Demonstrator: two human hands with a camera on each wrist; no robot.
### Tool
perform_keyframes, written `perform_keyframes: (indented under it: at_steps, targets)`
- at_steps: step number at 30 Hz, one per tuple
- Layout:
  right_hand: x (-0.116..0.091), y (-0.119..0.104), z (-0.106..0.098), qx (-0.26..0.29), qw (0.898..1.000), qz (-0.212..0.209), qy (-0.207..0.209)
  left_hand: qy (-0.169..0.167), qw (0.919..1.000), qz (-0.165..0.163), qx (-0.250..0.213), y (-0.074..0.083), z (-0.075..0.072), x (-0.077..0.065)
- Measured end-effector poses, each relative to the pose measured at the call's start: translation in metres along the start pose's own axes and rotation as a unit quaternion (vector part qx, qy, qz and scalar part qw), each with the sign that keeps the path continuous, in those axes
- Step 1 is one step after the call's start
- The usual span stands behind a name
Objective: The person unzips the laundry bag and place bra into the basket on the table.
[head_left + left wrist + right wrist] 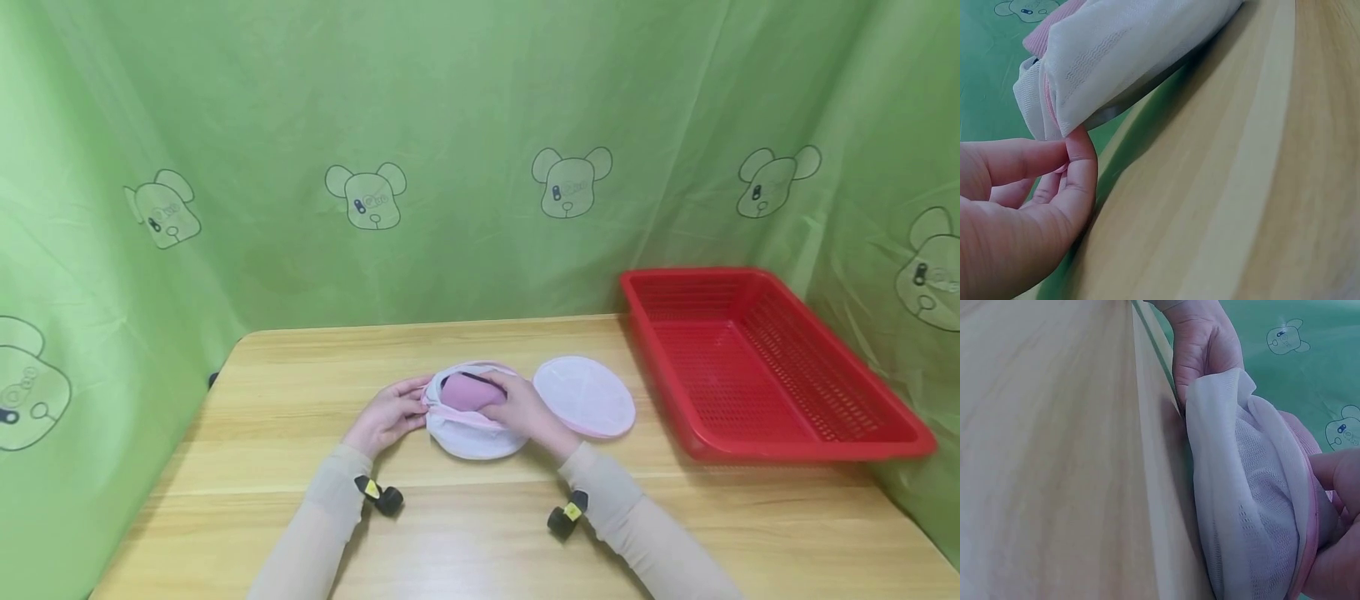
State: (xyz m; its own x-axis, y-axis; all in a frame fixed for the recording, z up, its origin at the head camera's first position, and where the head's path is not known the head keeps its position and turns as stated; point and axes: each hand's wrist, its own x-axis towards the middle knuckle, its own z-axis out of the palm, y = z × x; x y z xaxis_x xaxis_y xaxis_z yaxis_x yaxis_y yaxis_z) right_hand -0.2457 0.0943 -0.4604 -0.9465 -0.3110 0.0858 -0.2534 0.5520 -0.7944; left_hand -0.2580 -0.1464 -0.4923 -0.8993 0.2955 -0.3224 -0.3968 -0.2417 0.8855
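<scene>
A round white mesh laundry bag (476,443) with pink trim sits on the table, its opening spread at the top. In that opening shows a mauve ribbed cloth piece (467,393) with a dark edge, rounded like a bra cup; its lower part is hidden in the bag. My left hand (390,414) pinches the bag's left edge between thumb and fingers, seen close up in the left wrist view. From the other side, my right hand (525,408) reaches into the opening and grips the cloth piece, the fingers partly hidden behind the pink-trimmed rim.
Right of the bag lies a flat, round white mesh piece (585,396) with a pink edge. Beyond it, a large red plastic basket (667,392) stands at the table's right side. A green curtain (465,275) hangs behind the wooden table (285,467).
</scene>
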Motion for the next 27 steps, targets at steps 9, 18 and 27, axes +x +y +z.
perform_keyframes:
  at_steps: [9, 18, 27]
  targets:
    - [-0.001, 0.000, -0.004, 0.024, 1.000, -0.015, 0.013, 0.003, 1.0000, -0.003, -0.006, 0.000, 0.001, 0.001]
    - [-0.002, -0.001, -0.009, 0.048, 0.999, 0.007, 0.024, 0.002, 0.9999, -0.003, -0.012, 0.001, 0.001, 0.001]
    - [-0.001, -0.004, -0.018, 0.072, 0.995, 0.012, 0.061, 0.000, 0.9999, -0.003, -0.011, 0.001, 0.001, 0.000]
